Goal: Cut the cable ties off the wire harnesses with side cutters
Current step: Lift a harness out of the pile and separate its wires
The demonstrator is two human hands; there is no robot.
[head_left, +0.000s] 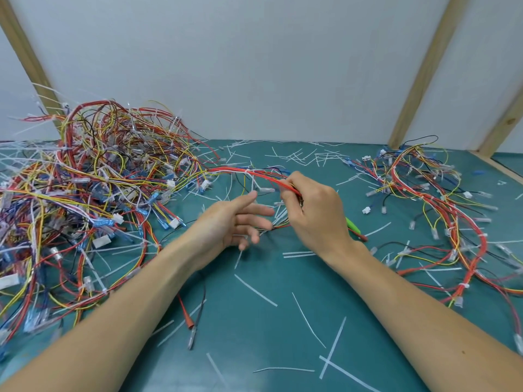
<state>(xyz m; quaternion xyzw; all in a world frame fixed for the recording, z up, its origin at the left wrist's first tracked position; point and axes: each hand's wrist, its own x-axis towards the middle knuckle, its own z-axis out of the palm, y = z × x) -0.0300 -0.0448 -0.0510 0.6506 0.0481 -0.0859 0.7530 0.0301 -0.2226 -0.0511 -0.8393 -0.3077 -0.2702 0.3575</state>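
Harness lifted for trimming

Right hand (314, 213) pinches the red harness (254, 175), seemingly exposing a tie; left hand (232, 222) released, fingers spread, beside it.

- No readable text, labels, brands or numbers anywhere in view.
- White connector housings (118, 218) in the wire pile left of the hands: too small and blurred to show any markings.

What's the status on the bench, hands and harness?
Right hand pinches red harness, lifted off mat. Left hand open, holding nothing. Cutters down behind right hand, mostly hidden. Tie still on harness; big pile tangles its far end.
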